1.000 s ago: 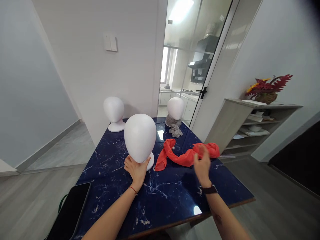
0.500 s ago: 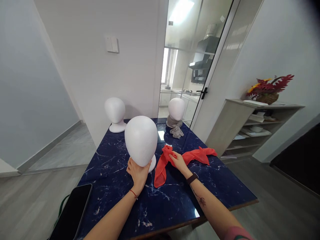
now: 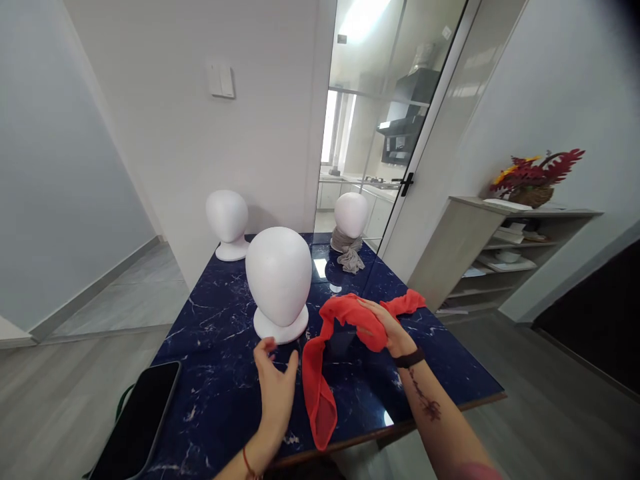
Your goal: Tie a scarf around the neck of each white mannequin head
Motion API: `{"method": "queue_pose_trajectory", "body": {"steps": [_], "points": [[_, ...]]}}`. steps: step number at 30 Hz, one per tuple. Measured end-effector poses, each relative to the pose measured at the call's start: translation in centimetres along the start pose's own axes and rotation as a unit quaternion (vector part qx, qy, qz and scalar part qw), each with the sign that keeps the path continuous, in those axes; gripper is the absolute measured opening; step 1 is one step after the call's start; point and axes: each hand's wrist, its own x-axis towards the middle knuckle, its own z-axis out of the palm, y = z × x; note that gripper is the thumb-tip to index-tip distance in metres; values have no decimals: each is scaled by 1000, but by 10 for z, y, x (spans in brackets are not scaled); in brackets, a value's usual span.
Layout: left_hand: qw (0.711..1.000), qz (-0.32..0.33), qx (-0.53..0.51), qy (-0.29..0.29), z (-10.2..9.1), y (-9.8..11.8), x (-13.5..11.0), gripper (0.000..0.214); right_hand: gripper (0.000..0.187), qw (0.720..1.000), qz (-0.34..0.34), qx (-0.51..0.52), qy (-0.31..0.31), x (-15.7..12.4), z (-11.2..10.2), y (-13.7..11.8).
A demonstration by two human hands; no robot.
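Observation:
My right hand (image 3: 387,330) is closed on a red scarf (image 3: 330,333) and holds it lifted above the dark blue marble table (image 3: 225,373); one end hangs down toward the near edge, the other trails to the right. My left hand (image 3: 275,383) is open, fingers apart, just left of the hanging end and holds nothing. A white foam mannequin head (image 3: 279,280) stands on its base right behind my left hand.
Two more white heads stand at the far end: a bare one (image 3: 227,220) at the left and one (image 3: 350,220) with a grey scarf (image 3: 347,250) round its neck. A black phone (image 3: 137,420) lies at the near left corner. A shelf unit (image 3: 500,247) stands to the right.
My left hand let go of the mannequin head's base and drew back, opening. My right hand gripped the red scarf and lifted it off the table toward me.

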Motion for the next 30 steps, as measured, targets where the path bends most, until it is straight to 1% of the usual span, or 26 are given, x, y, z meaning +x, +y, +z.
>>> {"method": "queue_pose_trajectory", "body": {"steps": [1, 2, 3, 4, 5, 6, 7, 8, 9, 10, 11, 13, 15, 17, 18, 19, 22, 26, 28, 30], "points": [[995, 28, -53, -78, -3, 7, -12, 49, 33, 999, 23, 0, -27, -5, 1, -11], [985, 54, -82, -145, -5, 15, -20, 54, 34, 996, 63, 8, -70, -11, 5, -24], [973, 77, -94, -195, -5, 24, -26, 66, 35, 986, 107, 18, -125, -16, 10, -36], [962, 94, -101, -236, -5, 33, -28, 79, 35, 973, 138, 23, -181, -21, 17, -49], [948, 100, -111, -280, -5, 42, -27, 87, 35, 958, 157, 27, -238, -26, 24, -62], [929, 93, -125, -335, -6, 50, -23, 88, 34, 943, 163, 28, -290, -30, 31, -73], [905, 70, -142, -396, -8, 56, -17, 82, 34, 928, 161, 27, -336, -32, 38, -82], [875, 37, -163, -455, -13, 60, -11, 72, 34, 915, 155, 26, -372, -34, 42, -89], [844, -1, -187, -502, -21, 63, -4, 61, 34, 906, 144, 24, -396, -34, 45, -95], [819, -39, -214, -531, -30, 65, 3, 53, 35, 902, 131, 22, -411, -34, 47, -98], [803, -69, -242, -540, -42, 66, 10, 49, 35, 898, 118, 17, -423, -32, 46, -98], [794, -103, -295, -522, -67, 66, 20, 45, 38, 884, 103, -2, -456, -28, 43, -95], [804, -126, -320, -485, -92, 66, 28, 36, 44, 854, 107, -48, -506, -24, 38, -88], [822, -147, -323, -445, -113, 66, 34, 27, 48, 821, 127, -97, -548, -20, 34, -81], [831, -156, -320, -428, -121, 66, 37, 24, 47, 810, 133, -113, -560, -18, 32, -79], [838, -164, -313, -415, -128, 66, 40, 23, 45, 805, 135, -124, -564, -17, 30, -78], [859, -175, -289, -384, -146, 65, 53, 23, 42, 811, 132, -129, -555, -9, 22, -80], [888, -169, -283, -320, -166, 62, 74, 22, 38, 824, 136, -147, -530, 9, 6, -83], [893, -168, -270, -318, -174, 61, 81, 22, 34, 833, 143, -150, -514, 17, -3, -82], [893, -171, -245, -337, -182, 61, 85, 22, 33, 846, 156, -129, -493, 22, -13, -78]]}}
